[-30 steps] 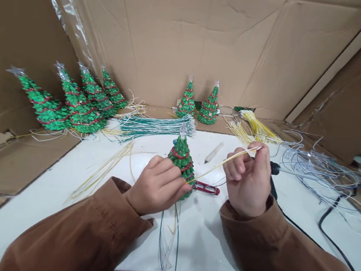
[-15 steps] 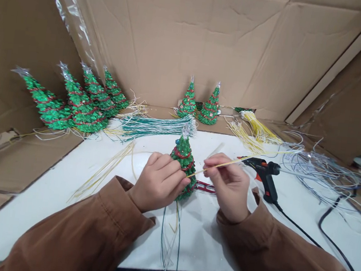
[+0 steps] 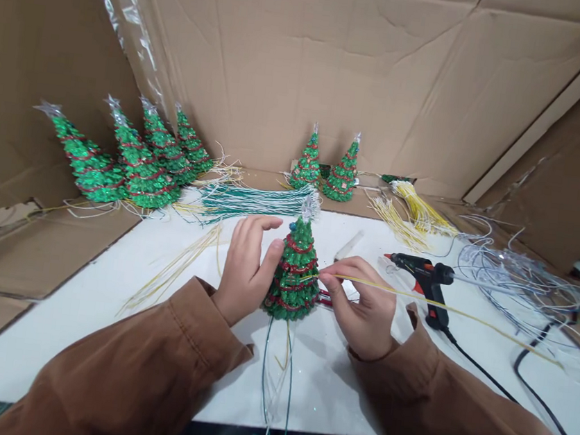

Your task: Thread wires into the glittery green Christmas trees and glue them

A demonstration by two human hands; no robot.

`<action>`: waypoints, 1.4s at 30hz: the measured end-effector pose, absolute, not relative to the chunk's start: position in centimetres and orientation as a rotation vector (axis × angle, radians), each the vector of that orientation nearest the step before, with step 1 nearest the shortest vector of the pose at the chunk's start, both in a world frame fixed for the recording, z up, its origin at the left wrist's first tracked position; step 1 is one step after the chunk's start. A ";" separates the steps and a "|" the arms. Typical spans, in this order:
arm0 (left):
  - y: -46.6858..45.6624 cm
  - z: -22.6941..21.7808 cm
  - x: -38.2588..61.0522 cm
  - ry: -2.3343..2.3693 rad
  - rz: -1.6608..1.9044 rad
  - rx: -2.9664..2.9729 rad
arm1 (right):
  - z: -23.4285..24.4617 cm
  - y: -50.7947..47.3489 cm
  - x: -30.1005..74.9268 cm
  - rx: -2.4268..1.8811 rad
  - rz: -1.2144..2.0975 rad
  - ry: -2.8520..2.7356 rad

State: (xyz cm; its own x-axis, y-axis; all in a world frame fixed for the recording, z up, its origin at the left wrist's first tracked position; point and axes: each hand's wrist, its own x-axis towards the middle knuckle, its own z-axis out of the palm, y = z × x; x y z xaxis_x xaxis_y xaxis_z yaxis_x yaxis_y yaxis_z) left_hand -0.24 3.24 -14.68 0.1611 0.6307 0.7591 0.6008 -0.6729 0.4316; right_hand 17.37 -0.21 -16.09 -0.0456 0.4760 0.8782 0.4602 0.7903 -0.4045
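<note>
In the middle of the white table stands a small green Christmas tree [image 3: 295,274] with red garland and a clear star on top. My right hand [image 3: 361,306] pinches a thin yellow wire [image 3: 442,306] near one end, and that end points at the tree's right side. The wire's long tail stretches away to the right. My left hand [image 3: 250,265] is beside the tree's left side with its fingers apart and holds nothing; whether the thumb touches the tree I cannot tell. Green and yellow wires [image 3: 289,367] trail from the tree's base toward the front edge. Red-handled pliers [image 3: 325,298] lie partly hidden behind the tree.
A hot glue gun [image 3: 431,286] with a black cord lies at right, near tangled clear and white wires [image 3: 513,285]. Finished-looking trees [image 3: 148,177] stand back left, two more [image 3: 341,174] behind. Bundles of green [image 3: 254,203] and yellow wires [image 3: 421,208] lie at the back.
My left hand has let go of the yellow wire and opened at the tree's left. My right hand has moved left to the tree with the wire, whose tail now hangs lower right.
</note>
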 end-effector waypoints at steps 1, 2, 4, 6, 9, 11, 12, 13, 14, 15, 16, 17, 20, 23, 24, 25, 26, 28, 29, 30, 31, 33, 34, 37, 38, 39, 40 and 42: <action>3.2 -14.8 -0.1 1.241 1.550 2.356 | -16.1 -0.2 17.3 -0.756 0.005 -1.666; 3.2 -15.0 0.0 1.222 1.525 2.343 | -16.1 -0.3 17.3 -0.765 -0.009 -1.656; 3.0 -15.1 0.1 1.202 1.488 2.322 | -16.1 -0.3 17.2 -0.770 -0.049 -1.636; 3.0 -15.2 0.2 1.201 1.470 2.314 | -15.9 -0.4 17.3 -0.752 -0.091 -1.642; 3.0 -15.1 0.2 1.206 1.465 2.319 | -15.6 -0.7 17.3 -0.722 -0.141 -1.690; 3.0 -15.1 0.2 1.204 1.464 2.321 | -15.4 -0.8 17.2 -0.696 -0.173 -1.700; 3.0 -15.1 0.2 1.203 1.461 2.319 | -15.3 -0.9 17.2 -0.677 -0.190 -1.702; 3.0 -15.1 0.2 1.201 1.461 2.315 | -15.3 -0.9 17.2 -0.657 -0.205 -1.703; 3.0 -15.0 0.2 1.202 1.459 2.310 | -15.4 -1.0 17.1 -0.638 -0.215 -1.708; 3.0 -15.0 0.2 1.203 1.459 2.305 | -15.4 -1.0 17.1 -0.624 -0.224 -1.706; 3.0 -15.0 0.3 1.201 1.458 2.303 | -15.5 -1.0 17.0 -0.617 -0.230 -1.704; 3.0 -15.0 0.3 1.201 1.459 2.301 | -15.5 -1.0 17.0 -0.615 -0.234 -1.703; 3.0 -15.0 0.3 1.203 1.454 2.307 | -15.5 -0.9 17.0 -0.606 -0.251 -1.703; 2.9 -15.0 0.3 1.208 1.450 2.307 | -15.3 -1.0 17.1 -0.594 -0.253 -1.723; 2.9 -15.0 0.3 1.211 1.448 2.305 | -15.3 -1.0 17.2 -0.595 -0.252 -1.718; 2.9 -15.0 0.3 1.213 1.444 2.300 | -15.2 -1.0 17.2 -0.597 -0.251 -1.714; 2.9 -15.0 0.3 1.216 1.441 2.297 | -15.2 -1.0 17.2 -0.600 -0.252 -1.712; 2.9 -15.0 0.3 1.217 1.439 2.294 | -15.3 -1.0 17.1 -0.607 -0.258 -1.707; 2.9 -15.0 0.3 1.215 1.439 2.295 | -15.3 -1.0 17.1 -0.610 -0.261 -1.704; 2.9 -15.1 0.3 1.213 1.443 2.298 | -15.3 -1.0 17.1 -0.613 -0.265 -1.699; 2.9 -15.1 0.3 1.209 1.447 2.300 | -15.4 -1.0 17.1 -0.615 -0.267 -1.696; 2.9 -15.1 0.2 1.203 1.451 2.302 | -15.4 -0.9 17.2 -0.615 -0.270 -1.705; 2.9 -15.1 0.2 1.203 1.450 2.303 | -15.4 -0.9 17.2 -0.614 -0.271 -1.718; 2.9 -15.0 0.3 1.206 1.445 2.306 | -15.3 -0.9 17.3 -0.626 -0.267 -1.775; 2.9 -15.0 0.3 1.205 1.444 2.308 | -15.2 -1.0 17.3 -0.630 -0.264 -1.785; 2.9 -15.0 0.3 1.204 1.444 2.307 | -15.2 -1.0 17.3 -0.632 -0.261 -1.787; 2.9 -15.0 0.3 1.201 1.445 2.304 | -15.2 -1.0 17.3 -0.630 -0.258 -1.774; 2.8 -15.1 0.3 1.186 1.442 2.288 | -15.2 -1.1 17.2 -0.613 -0.249 -1.759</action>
